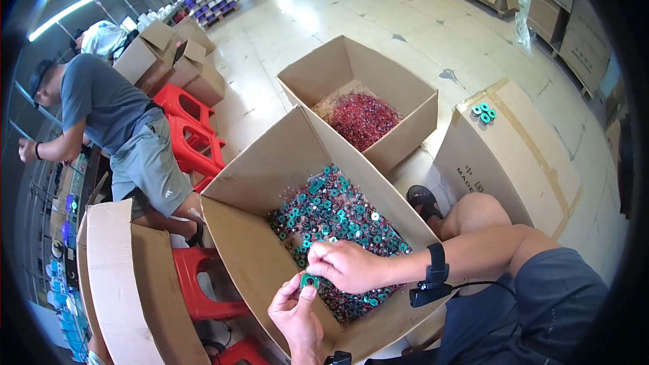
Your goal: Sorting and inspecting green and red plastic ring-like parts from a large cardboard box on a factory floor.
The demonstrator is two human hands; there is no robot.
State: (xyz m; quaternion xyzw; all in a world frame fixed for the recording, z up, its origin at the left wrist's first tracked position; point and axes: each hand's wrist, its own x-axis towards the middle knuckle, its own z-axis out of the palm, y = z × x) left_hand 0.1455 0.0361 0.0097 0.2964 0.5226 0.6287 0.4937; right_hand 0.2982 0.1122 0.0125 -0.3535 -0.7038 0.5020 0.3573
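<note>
My left hand [297, 312] pinches a small green ring-shaped part [310, 281] with a dark hole in its middle between thumb and fingers. Right above it, my right hand [346, 267] is closed, its curled fingertips at the part's upper edge; whatever they grip is hidden. Both hands are over an open cardboard box [250, 182]. Inside lies a heap of many green ring-shaped parts [331, 206], mixed with reddish and silvery small pieces. My right wrist wears a black strap with a small dark device [433, 284] and a cable.
Beyond stands another open box [399, 152] of reddish scraps [362, 122]. Several green parts [484, 113] lie on a closed carton [520, 142] at right. Red stools [193, 142] and a cardboard box [115, 277] stand at left. Another person [115, 108] sits at far left.
</note>
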